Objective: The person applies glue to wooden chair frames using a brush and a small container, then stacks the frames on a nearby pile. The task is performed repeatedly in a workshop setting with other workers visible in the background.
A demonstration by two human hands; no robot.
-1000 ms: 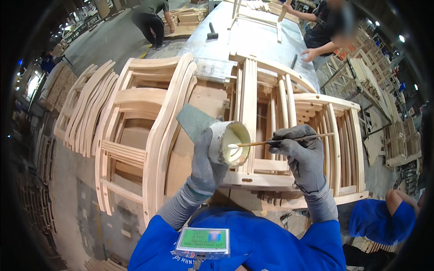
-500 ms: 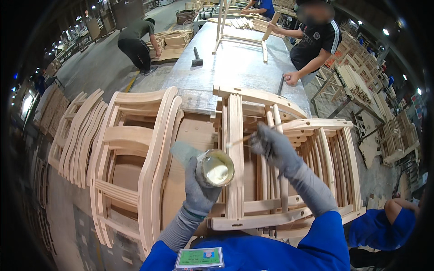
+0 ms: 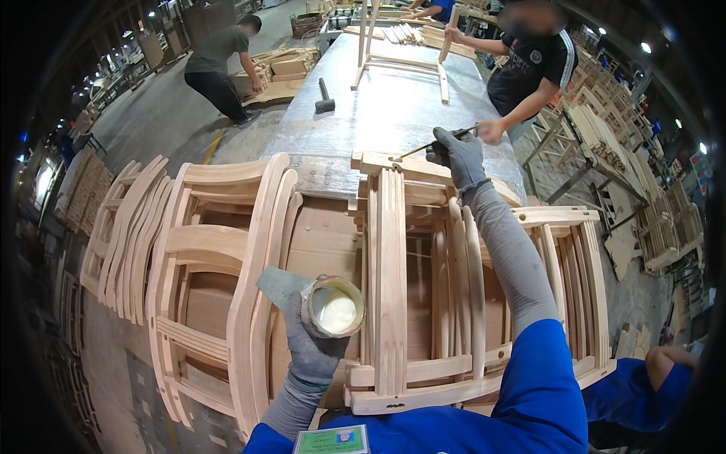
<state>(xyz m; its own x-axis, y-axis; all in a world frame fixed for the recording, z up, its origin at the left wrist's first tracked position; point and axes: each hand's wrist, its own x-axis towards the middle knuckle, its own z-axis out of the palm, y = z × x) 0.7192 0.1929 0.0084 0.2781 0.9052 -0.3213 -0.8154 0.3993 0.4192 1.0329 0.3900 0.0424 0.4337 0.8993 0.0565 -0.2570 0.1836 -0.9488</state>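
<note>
The room is a wide workshop, and its floor is of grey, worn concrete, on which a yellow line runs beside the bench. This bench is long, with a shiny silver top that reflects the light strongly in its middle. On the right stands a table with dark legs, and behind it many pale wooden frames are crowded together. On the left there is a stack of wood, near a bright white patch, whether window or lamp I cannot tell. Small ceiling lamps shine in the dark upper corners
</note>
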